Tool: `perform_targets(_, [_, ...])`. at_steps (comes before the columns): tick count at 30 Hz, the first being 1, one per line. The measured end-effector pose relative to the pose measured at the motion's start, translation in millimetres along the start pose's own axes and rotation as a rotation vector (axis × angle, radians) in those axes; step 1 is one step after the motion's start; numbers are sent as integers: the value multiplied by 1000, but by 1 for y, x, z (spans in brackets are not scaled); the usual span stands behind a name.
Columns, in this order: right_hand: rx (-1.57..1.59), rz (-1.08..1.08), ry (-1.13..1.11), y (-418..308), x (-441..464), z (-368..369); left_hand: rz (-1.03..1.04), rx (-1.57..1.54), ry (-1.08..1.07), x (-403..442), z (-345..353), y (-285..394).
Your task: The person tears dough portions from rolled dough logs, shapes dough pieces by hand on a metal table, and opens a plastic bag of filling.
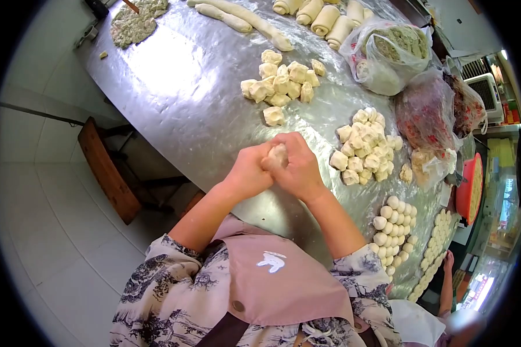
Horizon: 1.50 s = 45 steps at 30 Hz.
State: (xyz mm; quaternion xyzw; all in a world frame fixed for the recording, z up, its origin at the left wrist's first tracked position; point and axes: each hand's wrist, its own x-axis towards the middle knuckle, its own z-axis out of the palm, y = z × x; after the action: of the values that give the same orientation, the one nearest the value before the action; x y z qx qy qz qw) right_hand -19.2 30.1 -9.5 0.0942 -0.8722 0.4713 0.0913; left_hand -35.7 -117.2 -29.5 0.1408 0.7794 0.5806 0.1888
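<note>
left grip [252, 168] + right grip [298, 166] | around dough lump [279, 154] | over table [197, 124]

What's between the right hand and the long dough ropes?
The head view shows a cluster of dough chunks between the right hand and the dough ropes.

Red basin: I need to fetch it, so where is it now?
In the head view, the red basin is far right of the right hand, past the small clear bag and near the upper end of the flattened dough rounds.

From here, bare L hand [250, 169] & bare R hand [299, 166] hide most of pale dough lump [279, 154]; cream dough cylinders [309, 10] cut off @ top; co-worker's head [466, 320] blurred.
</note>
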Motion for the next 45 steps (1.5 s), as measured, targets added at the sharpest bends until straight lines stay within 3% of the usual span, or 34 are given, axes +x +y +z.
perform_targets(8, [-36,-64,129,-1,2,2,77,-89,-73,1,-5,7])
perform_targets(11, [-100,-85,200,19,6,7,-24,1,-131,-1,-9,8])
perform_targets(15, [-344,110,270,70,25,-6,309,-192,-504,-21,-14,40])
perform_targets(18, [-303,241,186,54,41,-29,248,71,-77,-12,2,-1])
perform_targets(19, [-228,224,186,47,50,-30,7,84,-183,-13,-9,10])
perform_targets(23, [-79,231,141,46,55,-25,22,108,-17,-7,-27,33])
perform_targets(26, [-3,289,175,47,42,-22,300,280,176,10,-46,32])
perform_targets(28, [64,363,151,53,28,-14,316,300,262,19,-44,30])
perform_targets(29, [-42,255,198,72,18,-4,327,313,306,25,-42,28])
perform_targets(30, [-27,277,201,76,12,1,340,326,350,33,-40,24])
perform_targets(33, [-25,259,201,89,-8,9,199,255,266,55,-9,-37])
perform_targets(35, [99,236,208,90,-12,8,143,231,175,56,-5,-42])
perform_targets(38, [107,207,211,93,-13,8,158,292,341,60,-14,-28])
perform_targets(39, [98,205,221,93,-13,9,225,384,493,73,-25,-32])
perform_targets(45, [62,174,266,90,-15,11,410,820,520,210,-136,-59])
